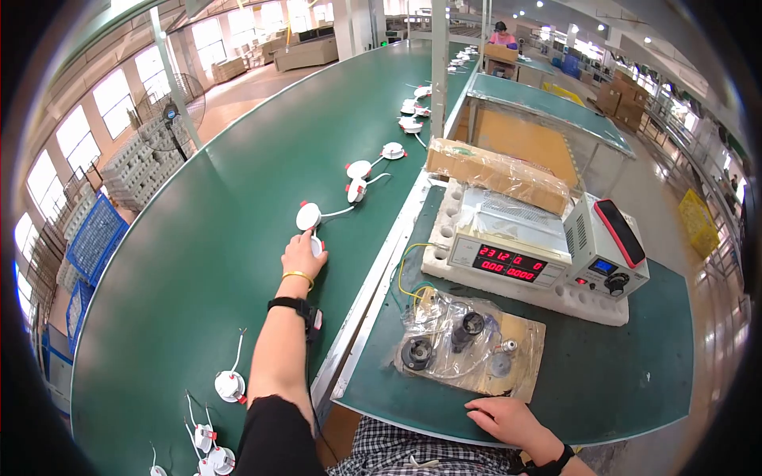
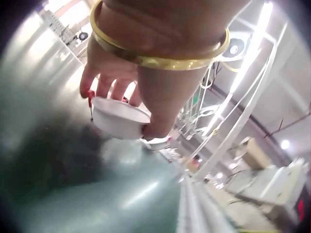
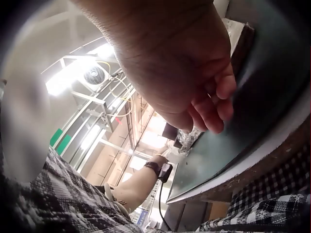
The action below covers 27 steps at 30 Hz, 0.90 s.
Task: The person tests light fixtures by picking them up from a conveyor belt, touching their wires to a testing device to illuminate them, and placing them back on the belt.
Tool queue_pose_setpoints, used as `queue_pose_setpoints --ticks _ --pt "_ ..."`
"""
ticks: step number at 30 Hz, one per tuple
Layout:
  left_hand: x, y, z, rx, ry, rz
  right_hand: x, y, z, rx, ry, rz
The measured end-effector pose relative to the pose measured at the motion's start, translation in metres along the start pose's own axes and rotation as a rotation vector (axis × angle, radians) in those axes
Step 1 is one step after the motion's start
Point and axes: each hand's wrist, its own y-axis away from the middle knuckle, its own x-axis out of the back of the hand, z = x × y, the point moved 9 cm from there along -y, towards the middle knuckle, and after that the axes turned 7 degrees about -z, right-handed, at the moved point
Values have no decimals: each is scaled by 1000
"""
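Out over the green conveyor belt, my left hand (image 1: 299, 258) grips a round white downlight (image 2: 119, 119) with red spring clips. Its thumb is on the near side and the fingers reach over the far side. Just beyond it lies another white downlight (image 1: 308, 216), its cable pointing right. My right hand (image 1: 508, 420) rests at the front edge of the green side table with its fingers loosely curled, holding nothing. Close by is a wooden test board (image 1: 524, 349) with black round sockets under clear plastic film.
More downlights (image 1: 359, 170) trail up the belt, and several others (image 1: 230, 385) lie at its near end. A power meter (image 1: 508, 262) with red digits and a white control box (image 1: 603, 254) stand on foam. A metal rail (image 1: 381, 266) divides belt from table.
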Motion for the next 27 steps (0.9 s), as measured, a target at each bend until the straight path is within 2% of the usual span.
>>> queue_pose_setpoints --ticks 2,5,6,7,9,11,13,16,18,20,22,24,25,27 --pt "-3 17 0 -42 144 -89 -3 -5 -2 -41 -6 -47" --pt "14 102 38 -46 1201 -475 -5 -16 -15 2 -167 -86" --pt "26 135 61 -117 1473 -533 -4 -22 -19 9 -256 -81" --pt "35 165 79 -159 1619 -603 -3 -27 -26 12 -346 -76" --pt "36 217 113 -251 1802 -737 7 -40 -41 -45 -638 -1" --pt "25 259 145 -275 1951 -906 23 -49 -57 117 -825 150" --pt "7 293 170 -256 2034 -1063 38 -47 -63 137 -1021 256" --pt "-20 324 193 -165 2039 -1201 58 -23 -67 189 -1017 422" --pt "-27 339 204 -145 2068 -1322 55 -7 -56 164 -956 437" --pt "-40 338 205 -173 1666 -1234 57 7 -49 164 -889 454" --pt "-15 321 214 -481 1293 -849 55 21 -47 91 -651 494" --pt "36 317 238 -821 838 -390 52 29 -45 60 -637 499" --pt "41 314 248 -821 839 -387 50 32 -42 30 -626 497" --pt "64 321 268 -1010 558 -123 46 36 -39 -13 -610 487"
